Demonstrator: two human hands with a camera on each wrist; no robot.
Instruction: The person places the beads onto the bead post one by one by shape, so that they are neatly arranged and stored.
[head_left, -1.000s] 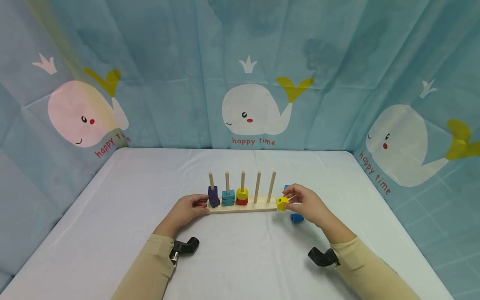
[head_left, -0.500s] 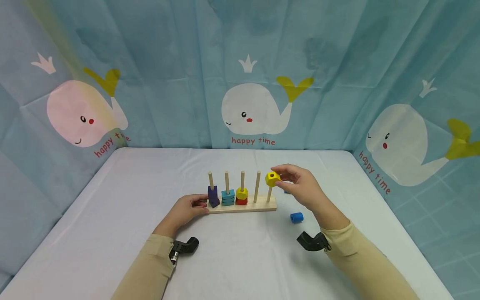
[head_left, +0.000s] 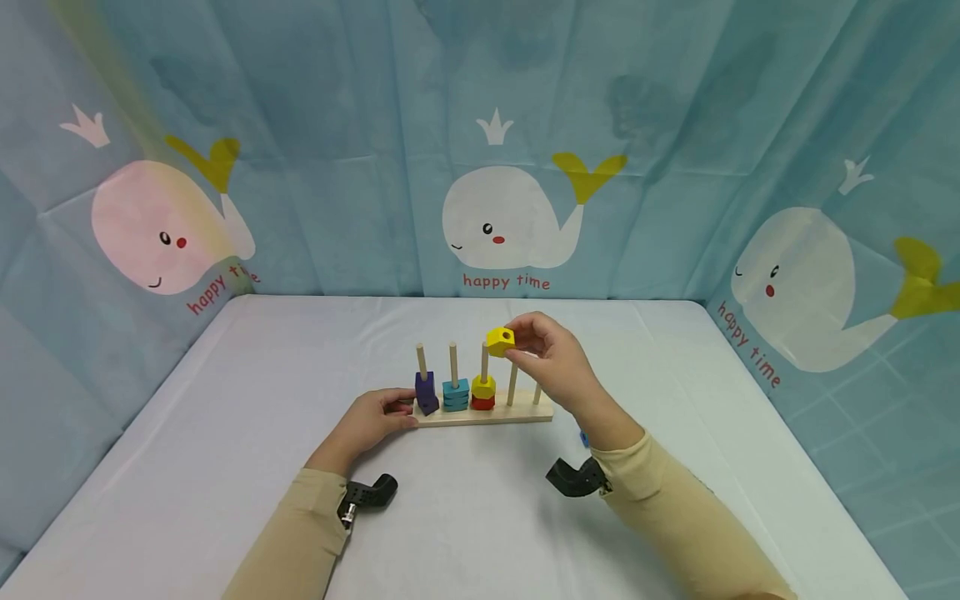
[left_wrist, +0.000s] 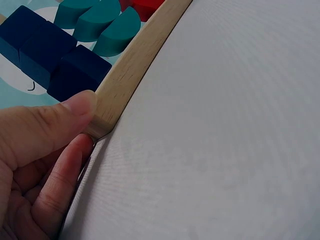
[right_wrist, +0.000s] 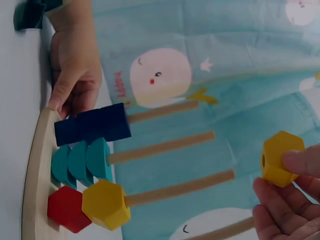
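My right hand (head_left: 551,357) pinches a yellow hexagonal bead (head_left: 500,342), its hole showing, beside the top of the middle peg (head_left: 485,360). In the right wrist view the bead (right_wrist: 281,157) is apart from the peg tip. My left hand (head_left: 369,423) grips the left end of the wooden peg base (left_wrist: 132,70), thumb on top and a finger below the corner. From the left, the pegs carry dark blue blocks (right_wrist: 92,124), teal half-round blocks (right_wrist: 80,162), then a red hexagonal bead (right_wrist: 69,209) with a yellow hexagonal bead (right_wrist: 106,204) above it.
Two more pegs (head_left: 513,385) at the right carry no blocks. A blue bead (head_left: 584,438) lies on the white tablecloth (head_left: 480,517), mostly hidden by the right wrist. A blue curtain with whales (head_left: 352,208) hangs around the table.
My right hand has lifted the yellow bead from beside the base's right end and brought it up and left to the middle peg. The left hand has stayed put.
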